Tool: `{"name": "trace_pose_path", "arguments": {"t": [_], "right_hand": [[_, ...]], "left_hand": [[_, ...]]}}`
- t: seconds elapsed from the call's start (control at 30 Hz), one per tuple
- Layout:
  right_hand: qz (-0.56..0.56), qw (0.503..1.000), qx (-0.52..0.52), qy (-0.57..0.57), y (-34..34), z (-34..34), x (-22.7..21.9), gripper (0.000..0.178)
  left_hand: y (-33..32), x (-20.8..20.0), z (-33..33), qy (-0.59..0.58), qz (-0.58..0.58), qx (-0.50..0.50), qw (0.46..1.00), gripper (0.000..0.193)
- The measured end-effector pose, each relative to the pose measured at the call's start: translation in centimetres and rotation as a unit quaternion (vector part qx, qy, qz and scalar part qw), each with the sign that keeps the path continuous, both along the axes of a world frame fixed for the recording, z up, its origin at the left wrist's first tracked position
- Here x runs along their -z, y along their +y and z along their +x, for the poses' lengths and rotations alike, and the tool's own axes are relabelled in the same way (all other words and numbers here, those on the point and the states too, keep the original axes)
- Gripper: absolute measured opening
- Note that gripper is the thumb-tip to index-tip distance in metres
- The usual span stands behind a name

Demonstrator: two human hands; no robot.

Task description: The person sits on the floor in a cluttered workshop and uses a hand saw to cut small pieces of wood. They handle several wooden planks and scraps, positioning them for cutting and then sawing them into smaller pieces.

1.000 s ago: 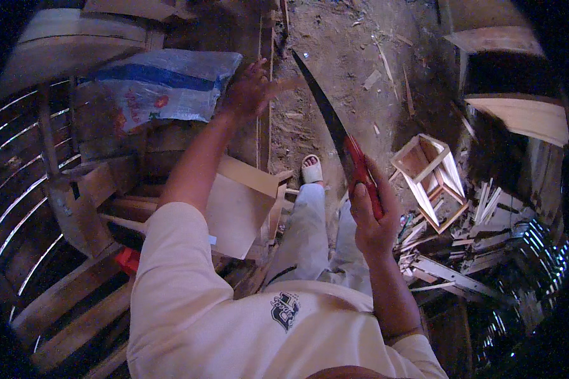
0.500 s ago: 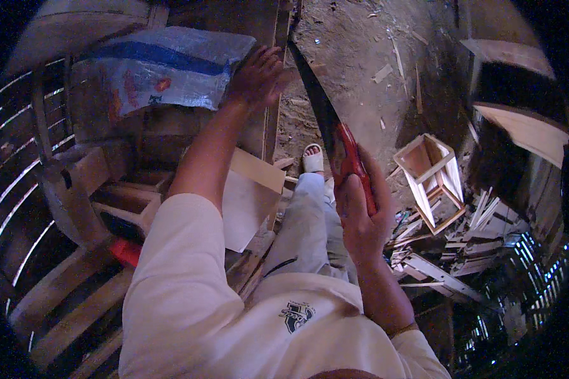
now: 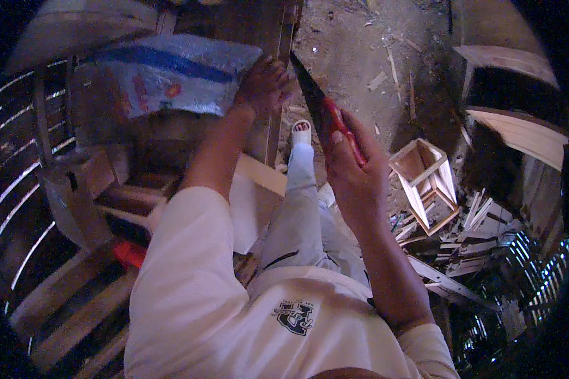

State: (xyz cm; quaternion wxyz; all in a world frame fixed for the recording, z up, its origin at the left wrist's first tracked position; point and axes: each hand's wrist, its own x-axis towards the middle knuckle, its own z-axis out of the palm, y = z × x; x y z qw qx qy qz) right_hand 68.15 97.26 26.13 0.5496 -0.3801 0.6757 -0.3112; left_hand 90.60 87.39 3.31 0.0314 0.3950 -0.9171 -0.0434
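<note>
My right hand (image 3: 358, 167) grips the red handle of a handsaw (image 3: 308, 83). Its dark blade slants away up and to the left, with the tip by the long edge of a dark wooden bench (image 3: 259, 136). My left hand (image 3: 263, 85) lies palm down over that bench near the edge, fingers apart, left of the blade. What sits right under its palm is too dark to tell. Beside the left hand, a white plastic sack (image 3: 189, 88) with a blue stripe lies on the bench.
A pale board (image 3: 253, 208) leans below the bench by my leg. To the right, an open wooden box frame (image 3: 427, 183) stands among scrap strips (image 3: 471, 237) on the dirt floor. A red object (image 3: 130, 252) lies lower left. Wooden furniture (image 3: 518, 129) stands far right.
My right hand has moved up and slightly left, pushing the saw forward along its length, so less blade shows before the bench edge. My left hand has shifted slightly downward and right in view.
</note>
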Motion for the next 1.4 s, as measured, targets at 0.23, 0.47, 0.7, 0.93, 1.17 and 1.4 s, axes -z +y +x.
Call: {"name": "trace_pose_path", "arguments": {"t": [0.23,0.47,0.7,0.93,1.17,1.4], "right_hand": [[-0.007,0.999,0.027,0.041,-1.4,2.1,4.6,0.039],[-0.056,0.993,0.014,0.1,-3.2,4.2,6.2,0.04],[-0.038,0.997,0.025,0.07,-3.0,5.3,6.4,0.041],[0.039,0.996,0.06,0.046,-1.4,5.5,5.8,0.041],[-0.024,0.995,0.03,0.094,-0.1,4.5,5.1,0.042],[-0.026,0.996,0.03,0.081,2.7,4.8,1.6,0.043]], "left_hand": [[0.1,-0.1,-0.9,0.025,0.042,-0.022,0.999,0.039],[0.5,3.9,-0.1,0.078,0.034,0.048,0.995,0.043],[0.7,2.5,-0.2,0.084,0.043,0.044,0.995,0.048],[0.0,0.1,-0.5,0.053,0.096,0.037,0.993,0.052],[0.1,1.1,-0.3,0.012,0.081,0.045,0.996,0.044],[-0.3,0.0,-0.3,0.022,0.08,0.052,0.995,0.044]]}}
